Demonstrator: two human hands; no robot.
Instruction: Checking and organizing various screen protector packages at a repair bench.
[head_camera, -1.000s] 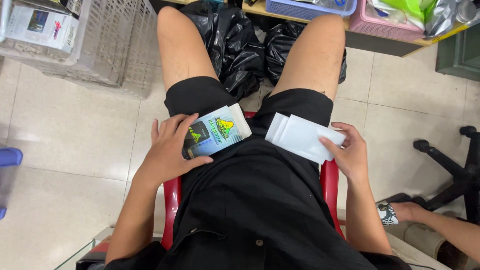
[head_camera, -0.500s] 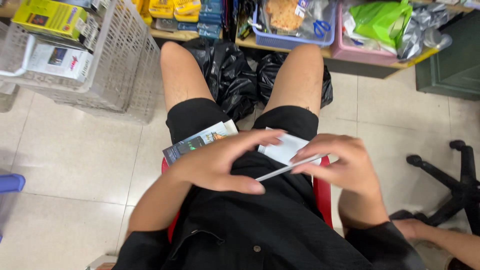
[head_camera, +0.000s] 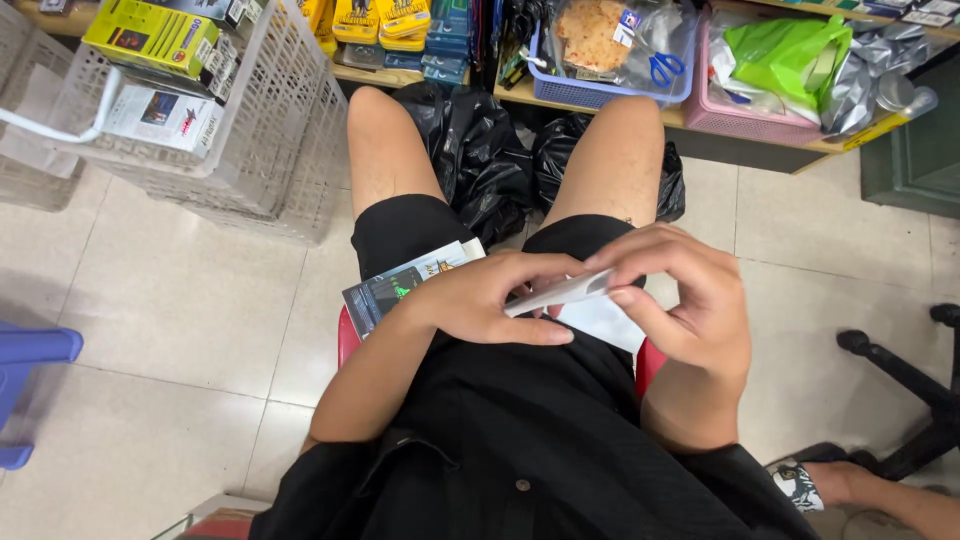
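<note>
held item: thin white flat packet (head_camera: 560, 292), pinched at both ends over the lap, a little right of the dark printed box (head_camera: 400, 290)
left hand: left hand (head_camera: 490, 300) closed around the packet's left end, thumb under, fingers curled over
right hand: right hand (head_camera: 680, 290) clamped on the packet's right end, fingertips (head_camera: 625, 297) on top edge
long axis: runs left-low to right-high, roughly across the thighs; seen nearly edge-on
nearer hand: both touching it; right hand covers more of it
second white piece: white sheet (head_camera: 605, 322) just under the packet, partly hidden by the right hand; can't tell if joined to it
dark printed box: lies on the left thigh, touching the left wrist, tilted, one corner past the thigh's inner edge
edges: red chair seat (head_camera: 346, 335) shows just left of the box; drop to the tiled floor (head_camera: 170, 320) beyond
open room: free space up and toward the black bags (head_camera: 480, 160) ahead of the box; white wire basket (head_camera: 250, 120) well left of it, shelf (head_camera: 600, 110) beyond the knees
other person: a foot (head_camera: 810, 485) low right, well apart from the box
</note>
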